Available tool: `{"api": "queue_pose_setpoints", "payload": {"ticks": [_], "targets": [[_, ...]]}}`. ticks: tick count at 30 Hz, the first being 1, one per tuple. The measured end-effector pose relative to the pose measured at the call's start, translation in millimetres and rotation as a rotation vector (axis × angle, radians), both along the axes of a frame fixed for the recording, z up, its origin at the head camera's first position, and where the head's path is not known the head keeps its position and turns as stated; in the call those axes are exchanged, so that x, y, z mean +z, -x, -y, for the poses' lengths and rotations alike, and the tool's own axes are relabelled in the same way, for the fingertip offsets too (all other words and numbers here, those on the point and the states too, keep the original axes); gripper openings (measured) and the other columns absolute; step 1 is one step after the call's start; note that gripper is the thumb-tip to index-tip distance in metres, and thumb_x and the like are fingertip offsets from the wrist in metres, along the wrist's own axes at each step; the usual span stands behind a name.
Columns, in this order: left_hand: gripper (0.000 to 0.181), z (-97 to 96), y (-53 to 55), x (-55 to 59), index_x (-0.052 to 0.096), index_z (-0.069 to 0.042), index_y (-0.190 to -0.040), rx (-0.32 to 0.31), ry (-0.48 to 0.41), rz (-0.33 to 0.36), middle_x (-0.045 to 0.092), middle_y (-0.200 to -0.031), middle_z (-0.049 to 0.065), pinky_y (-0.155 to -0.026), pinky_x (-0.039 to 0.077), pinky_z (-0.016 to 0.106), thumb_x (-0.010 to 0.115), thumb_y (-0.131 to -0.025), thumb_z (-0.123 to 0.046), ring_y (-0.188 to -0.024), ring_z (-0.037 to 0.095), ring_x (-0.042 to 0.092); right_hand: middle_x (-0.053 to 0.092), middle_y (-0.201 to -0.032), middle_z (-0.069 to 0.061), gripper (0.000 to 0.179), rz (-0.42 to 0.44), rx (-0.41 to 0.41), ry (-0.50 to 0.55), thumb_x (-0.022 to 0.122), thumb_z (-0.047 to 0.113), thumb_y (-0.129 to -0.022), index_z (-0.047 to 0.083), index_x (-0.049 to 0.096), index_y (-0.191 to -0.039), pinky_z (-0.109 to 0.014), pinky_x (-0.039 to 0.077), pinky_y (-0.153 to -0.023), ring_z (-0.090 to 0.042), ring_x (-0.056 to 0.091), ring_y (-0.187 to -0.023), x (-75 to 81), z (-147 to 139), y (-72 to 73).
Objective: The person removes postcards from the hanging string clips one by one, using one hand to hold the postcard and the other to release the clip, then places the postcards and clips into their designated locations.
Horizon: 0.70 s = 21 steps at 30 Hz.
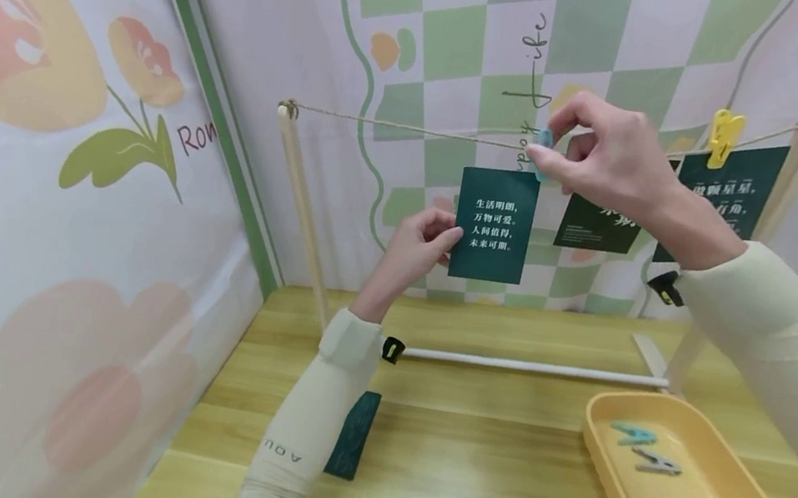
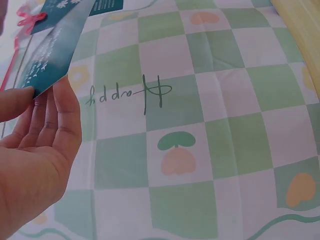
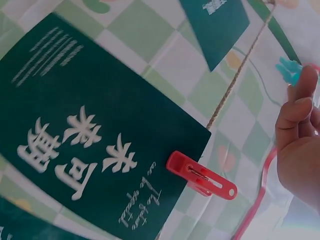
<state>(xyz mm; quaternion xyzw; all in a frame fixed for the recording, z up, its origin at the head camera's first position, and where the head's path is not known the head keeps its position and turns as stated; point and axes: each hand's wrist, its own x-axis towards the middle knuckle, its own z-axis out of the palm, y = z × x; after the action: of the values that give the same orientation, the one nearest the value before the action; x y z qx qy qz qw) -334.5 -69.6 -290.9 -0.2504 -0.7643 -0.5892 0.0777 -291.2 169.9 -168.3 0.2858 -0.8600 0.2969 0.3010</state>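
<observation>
My left hand (image 1: pixel 418 243) pinches a dark green card (image 1: pixel 493 224) with white writing by its left edge, thumb in front and fingers behind. The card is upright, just below a twine line (image 1: pixel 400 126). In the left wrist view the thumb presses the card (image 2: pixel 55 55) near a corner. My right hand (image 1: pixel 616 156) pinches a light blue clothespin (image 1: pixel 545 139) at the twine, above the card's top right corner. The right wrist view shows this clothespin (image 3: pixel 289 70) between thumb and fingers. I cannot tell whether its jaws touch the card.
Right of the held card hang green cards (image 1: pixel 598 229), with a yellow clothespin (image 1: pixel 722 138) and a red clothespin (image 3: pixel 200 175). Wooden posts (image 1: pixel 304 220) carry the twine. An orange tray (image 1: pixel 753 489) holds a blue clothespin (image 1: pixel 633 435) and a grey clothespin (image 1: pixel 657 463). Another card (image 1: pixel 355 437) lies by the left forearm.
</observation>
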Motion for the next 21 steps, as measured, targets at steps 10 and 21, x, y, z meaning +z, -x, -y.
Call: {"api": "queue_pose_setpoints", "payload": {"ticks": [10, 21], "targets": [[0.017, 13.2, -14.1, -11.2, 0.064, -0.005, -0.11, 0.011, -0.013, 0.001, 0.07, -0.099, 0.015, -0.066, 0.059, 0.033, 0.061, -0.098, -0.016, -0.074, 0.014, 0.063, 0.056, -0.06, -0.001, 0.024, -0.091, 0.006, -0.089, 0.074, 0.018, -0.085, 0.006, 0.06, -0.101, -0.018, 0.034, -0.062, -0.007, 0.045, -0.051, -12.5, -13.7, -14.0], [0.019, 33.9, -29.3, -26.2, 0.066, -0.002, -0.109, 0.076, 0.012, -0.033, 0.069, -0.097, 0.015, -0.071, 0.057, 0.032, 0.063, -0.097, -0.016, -0.083, 0.032, 0.062, 0.05, -0.059, 0.003, 0.024, -0.177, 0.037, -0.13, 0.078, 0.012, -0.08, 0.007, 0.063, -0.098, -0.013, 0.036, -0.059, -0.004, 0.043, -0.053, -27.8, -30.5, -24.5]]}}
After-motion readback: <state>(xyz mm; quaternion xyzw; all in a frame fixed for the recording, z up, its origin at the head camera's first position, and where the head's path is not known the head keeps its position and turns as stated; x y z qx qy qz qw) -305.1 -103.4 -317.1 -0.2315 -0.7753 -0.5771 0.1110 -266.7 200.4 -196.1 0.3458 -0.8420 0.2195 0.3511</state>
